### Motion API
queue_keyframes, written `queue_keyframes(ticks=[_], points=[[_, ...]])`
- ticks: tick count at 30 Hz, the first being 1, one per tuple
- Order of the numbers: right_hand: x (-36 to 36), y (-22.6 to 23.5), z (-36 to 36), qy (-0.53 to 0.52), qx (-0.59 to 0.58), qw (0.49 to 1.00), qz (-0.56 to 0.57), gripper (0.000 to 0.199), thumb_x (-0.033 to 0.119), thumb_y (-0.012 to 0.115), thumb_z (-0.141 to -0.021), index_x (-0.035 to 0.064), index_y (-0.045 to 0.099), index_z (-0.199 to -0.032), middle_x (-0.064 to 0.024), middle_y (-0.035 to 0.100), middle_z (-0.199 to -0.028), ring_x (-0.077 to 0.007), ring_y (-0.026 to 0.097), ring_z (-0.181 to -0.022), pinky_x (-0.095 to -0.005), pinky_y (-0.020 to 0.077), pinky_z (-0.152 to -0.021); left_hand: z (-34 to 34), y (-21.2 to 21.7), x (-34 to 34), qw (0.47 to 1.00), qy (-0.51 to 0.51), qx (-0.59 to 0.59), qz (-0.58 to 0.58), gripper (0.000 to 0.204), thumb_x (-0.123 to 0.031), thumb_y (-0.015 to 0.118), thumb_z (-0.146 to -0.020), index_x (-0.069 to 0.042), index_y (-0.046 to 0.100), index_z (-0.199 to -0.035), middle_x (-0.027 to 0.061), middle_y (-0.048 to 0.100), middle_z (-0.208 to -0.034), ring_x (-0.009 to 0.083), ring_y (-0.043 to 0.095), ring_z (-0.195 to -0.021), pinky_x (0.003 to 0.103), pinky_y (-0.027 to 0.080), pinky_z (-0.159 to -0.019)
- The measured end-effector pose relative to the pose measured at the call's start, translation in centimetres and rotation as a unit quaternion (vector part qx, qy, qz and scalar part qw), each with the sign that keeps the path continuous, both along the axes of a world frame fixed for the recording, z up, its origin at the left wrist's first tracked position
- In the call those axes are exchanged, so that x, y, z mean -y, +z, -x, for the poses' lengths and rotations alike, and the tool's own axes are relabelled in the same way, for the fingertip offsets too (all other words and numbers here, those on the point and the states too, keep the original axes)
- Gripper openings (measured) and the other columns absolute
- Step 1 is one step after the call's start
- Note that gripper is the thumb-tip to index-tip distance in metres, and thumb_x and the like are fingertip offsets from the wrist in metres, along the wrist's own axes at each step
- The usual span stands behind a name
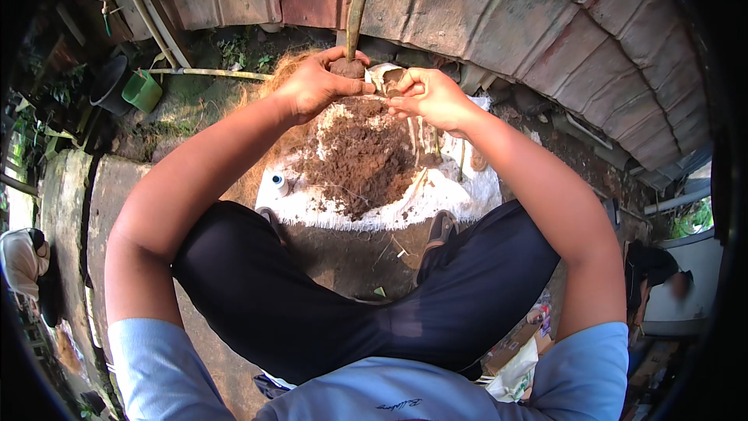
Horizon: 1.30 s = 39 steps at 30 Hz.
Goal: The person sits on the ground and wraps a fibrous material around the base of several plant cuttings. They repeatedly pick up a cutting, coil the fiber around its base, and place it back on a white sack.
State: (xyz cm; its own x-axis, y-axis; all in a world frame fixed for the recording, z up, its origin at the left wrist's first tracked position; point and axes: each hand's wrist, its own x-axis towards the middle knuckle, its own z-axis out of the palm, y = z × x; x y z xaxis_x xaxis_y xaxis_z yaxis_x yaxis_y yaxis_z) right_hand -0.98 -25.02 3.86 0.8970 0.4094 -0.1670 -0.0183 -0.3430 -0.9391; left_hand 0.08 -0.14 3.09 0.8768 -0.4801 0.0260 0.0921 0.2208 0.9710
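Note:
My left hand [312, 90] is wrapped round a ball of dark soil [347, 68] at the base of a thick greenish-brown stem [360, 8], which stands upright above it. Right beside the ball, my right hand [438, 100] pinches a pale, crumpled piece of wrapping [382, 72] between thumb and fingers. Its brownish inner side shows, but I cannot tell what it is made of. Both hands are held over a heap of loose brown soil [362, 164], which lies on a white woven sack [477, 201] between my feet.
On the sack's left stands a small white bottle with a blue top [279, 182]. Tan fibres [261, 113] lie beside the sack. A green bucket [142, 92] and a black tub [113, 82] are at the left. Rusty metal sheets [499, 8] curve across the back. Another person [653, 274] bends at the far right.

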Motion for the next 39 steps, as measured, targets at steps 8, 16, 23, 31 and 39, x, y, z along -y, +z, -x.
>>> queue_keyframes(ticks=[8,16,23,31,39], points=[[0.3,2.0,-0.5,0.037,0.116,0.993,-0.011,0.012,0.009,0.067,-0.098,0.0016,0.058,-0.094,-0.0103,0.072,-0.087,-0.0142,0.070,-0.077,-0.0286,0.0544,-0.067,0.2,0.5,0.4,0.998,0.016,-0.017,-0.050,0.054,-0.002,0.078,-0.087,-0.001,0.055,-0.136,0.0093,0.065,-0.122,0.0173,0.065,-0.107,0.032,0.058,-0.089],[0.2,2.9,0.1,0.038,0.068,0.996,-0.033,0.015,0.011,0.068,-0.099,-0.0007,0.066,-0.108,-0.0065,0.071,-0.089,-0.0093,0.066,-0.077,-0.0265,0.0537,-0.068,0.1,0.2,-0.4,0.998,-0.051,-0.013,-0.035,0.058,-0.009,0.075,-0.090,-0.002,0.050,-0.141,0.0080,0.064,-0.125,0.0161,0.063,-0.108,0.034,0.051,-0.096],[0.6,2.4,-1.1,0.025,0.110,0.993,-0.029,0.015,0.012,0.071,-0.096,-0.0008,0.068,-0.103,-0.0071,0.072,-0.089,-0.0101,0.067,-0.076,-0.0265,0.0518,-0.065,-0.9,-1.1,-0.9,0.998,-0.062,-0.027,0.001,0.066,-0.016,0.076,-0.089,-0.003,0.046,-0.147,0.0065,0.062,-0.130,0.0183,0.063,-0.111,0.034,0.051,-0.096],[0.0,1.9,-1.9,0.015,0.158,0.987,0.005,0.013,0.008,0.075,-0.091,-0.0003,0.067,-0.096,-0.0067,0.072,-0.082,-0.0105,0.067,-0.075,-0.0276,0.0524,-0.066,-0.3,-0.7,-0.5,0.990,-0.121,-0.058,0.029,0.076,-0.035,0.080,-0.088,-0.006,0.044,-0.148,0.0078,0.060,-0.134,0.0219,0.062,-0.119,0.039,0.049,-0.101],[-1.4,2.7,-0.2,0.076,0.111,0.991,-0.012,0.014,0.002,0.068,-0.095,-0.0006,0.070,-0.109,-0.0035,0.072,-0.092,-0.0085,0.065,-0.077,-0.0249,0.0531,-0.072,-0.6,-1.1,-0.5,0.993,-0.104,-0.050,0.039,0.054,-0.006,0.065,-0.092,-0.003,0.047,-0.143,0.0123,0.059,-0.132,0.0275,0.061,-0.122,0.044,0.052,-0.105]])
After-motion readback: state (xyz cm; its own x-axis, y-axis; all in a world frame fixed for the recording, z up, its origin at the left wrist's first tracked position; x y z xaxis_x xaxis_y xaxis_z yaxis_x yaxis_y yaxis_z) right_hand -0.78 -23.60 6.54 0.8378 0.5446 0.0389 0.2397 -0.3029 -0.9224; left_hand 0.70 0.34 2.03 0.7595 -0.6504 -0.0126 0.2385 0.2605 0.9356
